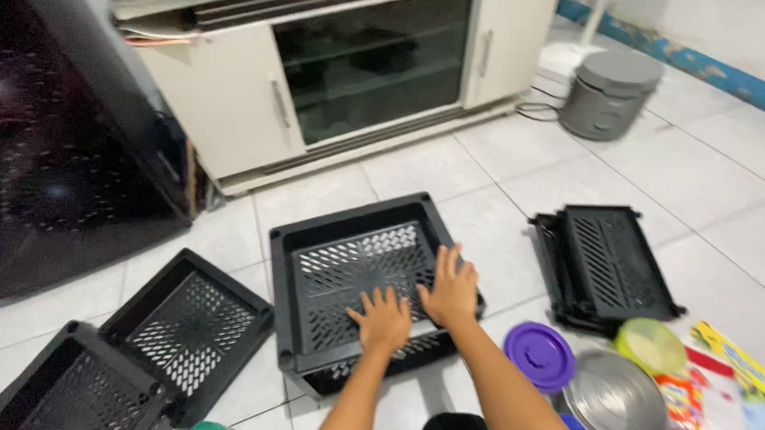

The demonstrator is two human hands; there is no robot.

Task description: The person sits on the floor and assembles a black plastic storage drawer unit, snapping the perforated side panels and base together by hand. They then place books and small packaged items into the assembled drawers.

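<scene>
White tiled floor (507, 173), low white cabinet (231, 102) with dark glass doors along the far wall.

Black perforated tray (358, 270), square, lies flat on the floor directly under both hands, apparently stacked on a second one whose edge shows below its near rim. Its sides run slightly skewed to the tile joints; no clear long axis. The tray's centre lies just ahead and left of the hands, its near rim just behind the wrists.

Left hand (384, 318): palm down on the slotted base near the near edge, fingers spread and flat, pinching nothing. Right hand (453, 288): palm down just beside the left and a little further forward, over the tray's right part, fingers together and extended toward the far rim, also closed on nothing. Both grips press rather than grasp. Forearms come in side by side from the lower edge, angled up and left; the right reaches deeper into the tray.

Outward, left of the grips: two more black trays (194, 323) overlapping on the floor. Right of the grips, well apart: a folded black rack piece (611, 262). Nearer on the right: purple lid (539, 354), steel bowl (617, 397), green-lidded container (651, 344), colourful packets (740, 391). Far right: grey lidded pot (611, 92).
</scene>
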